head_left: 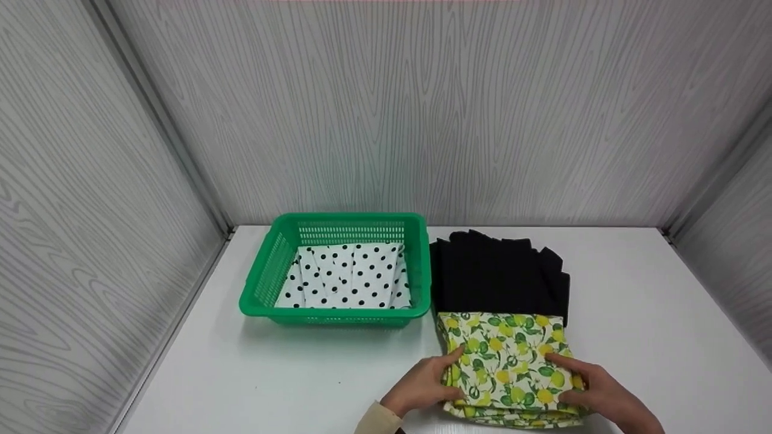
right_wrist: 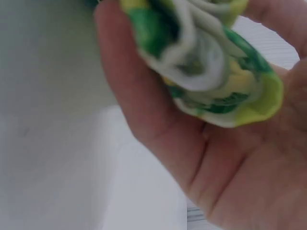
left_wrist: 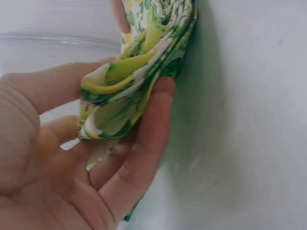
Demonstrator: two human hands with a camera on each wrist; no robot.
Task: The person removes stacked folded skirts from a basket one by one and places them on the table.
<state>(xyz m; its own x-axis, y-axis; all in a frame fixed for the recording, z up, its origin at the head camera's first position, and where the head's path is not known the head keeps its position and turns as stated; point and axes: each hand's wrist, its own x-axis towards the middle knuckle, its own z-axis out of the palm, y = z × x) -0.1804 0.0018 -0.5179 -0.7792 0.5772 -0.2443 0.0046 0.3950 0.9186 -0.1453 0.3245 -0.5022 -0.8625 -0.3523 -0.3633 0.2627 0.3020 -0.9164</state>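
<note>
A folded lemon-print cloth [head_left: 512, 361], white with yellow fruit and green leaves, lies at the front right in the head view. My left hand [head_left: 425, 386] grips its left edge, and my right hand [head_left: 597, 389] grips its right edge. In the left wrist view, the stacked layers of the cloth [left_wrist: 120, 96] sit between thumb and fingers. The right wrist view shows rolled folds of the cloth [right_wrist: 225, 86] between my right thumb and fingers. Behind it, a folded black cloth [head_left: 494, 274] lies on the table, its front part overlapped by the print cloth.
A green plastic basket [head_left: 256, 295] stands left of the black cloth, holding a folded white cloth with black dots [head_left: 356, 277]. The white table [head_left: 271, 380] is bounded by grey wood-grain panels [head_left: 422, 114] at the back and both sides.
</note>
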